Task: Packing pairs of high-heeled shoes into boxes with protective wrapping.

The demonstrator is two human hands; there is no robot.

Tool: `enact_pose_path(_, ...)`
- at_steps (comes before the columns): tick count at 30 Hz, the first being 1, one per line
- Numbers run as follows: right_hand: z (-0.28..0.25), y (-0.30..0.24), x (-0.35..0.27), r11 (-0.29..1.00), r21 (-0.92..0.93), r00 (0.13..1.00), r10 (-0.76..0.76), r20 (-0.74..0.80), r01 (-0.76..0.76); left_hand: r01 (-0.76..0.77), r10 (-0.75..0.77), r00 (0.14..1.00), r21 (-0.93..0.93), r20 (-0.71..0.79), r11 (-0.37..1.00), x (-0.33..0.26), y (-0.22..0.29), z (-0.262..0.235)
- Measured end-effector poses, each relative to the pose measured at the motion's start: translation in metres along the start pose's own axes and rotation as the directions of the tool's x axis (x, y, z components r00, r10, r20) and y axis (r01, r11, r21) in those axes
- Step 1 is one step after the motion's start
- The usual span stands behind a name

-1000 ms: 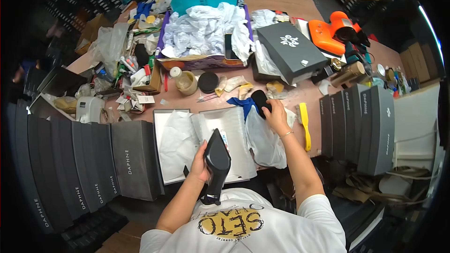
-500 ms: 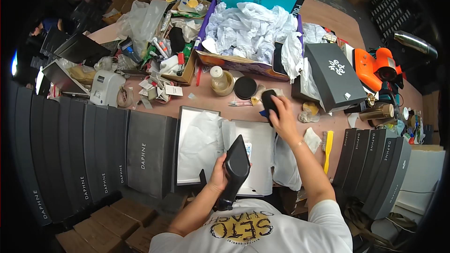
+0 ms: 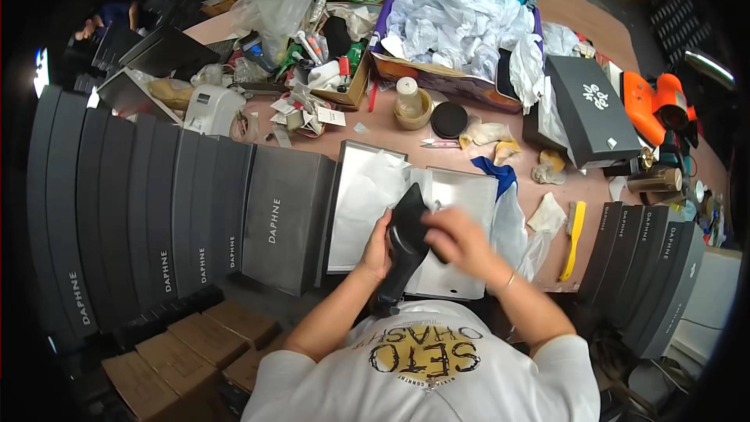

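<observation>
A black pointed shoe [image 3: 409, 227] is held upright above the open shoebox, its toe pointing up and away from me. My left hand [image 3: 378, 250] is closed around its left side. My right hand [image 3: 465, 244], smeared by motion, is at the shoe's right side, fingers curled over a dark pad [image 3: 444, 248] that is mostly hidden. Whether the pad touches the leather cannot be made out. Beneath both hands lies the open shoebox [image 3: 469, 281], with white tissue paper [image 3: 373, 195] in its left half.
Dark shoeboxes stand in rows at left [image 3: 269, 215] and right [image 3: 652, 266]. Beyond lie a blue cloth [image 3: 498, 175], a yellow-handled brush [image 3: 574, 242], a jar [image 3: 412, 109], a round black lid [image 3: 449, 119] and a large box [image 3: 437, 78] of crumpled paper.
My right hand has come back from the cloths with the dark pad, nearer to me, to the shoe's right side. The blue cloth is now uncovered. The view has shifted.
</observation>
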State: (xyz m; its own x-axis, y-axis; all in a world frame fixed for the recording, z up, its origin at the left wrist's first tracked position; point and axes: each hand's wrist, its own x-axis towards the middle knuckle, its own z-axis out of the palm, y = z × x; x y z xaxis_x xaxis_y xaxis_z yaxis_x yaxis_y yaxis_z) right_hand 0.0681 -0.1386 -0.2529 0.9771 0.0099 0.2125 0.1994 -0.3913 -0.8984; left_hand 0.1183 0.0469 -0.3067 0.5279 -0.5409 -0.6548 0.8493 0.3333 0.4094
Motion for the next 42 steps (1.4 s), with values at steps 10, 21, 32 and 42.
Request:
enact_pose_path(10, 0.050, -0.066, -0.066, 0.959, -0.284, 0.991, -0.020, -0.129, -0.018, 0.041, -0.067, 0.976, 0.129, 0.207, 0.991, -0.036, -0.020, 0.004)
enact_pose_path(21, 0.044, -0.025, -0.032, 0.903, -0.427, 0.946, -0.106, -0.305, -0.037, 0.014, -0.023, 0.973, 0.041, 0.231, 0.999, -0.049, -0.029, 0.014)
enact_pose_path(32, 0.059, -0.077, -0.082, 0.991, -0.124, 0.989, 0.060, 0.135, -0.043, -0.071, 0.104, 0.983, -0.205, 0.154, 0.976, 0.052, -0.038, -0.018)
enact_pose_path(42, 0.064, -0.085, -0.084, 0.993, -0.116, 0.972, 0.022, 0.232, 0.005, -0.023, 0.054, 0.992, -0.252, 0.115, 0.968, -0.015, -0.028, -0.013)
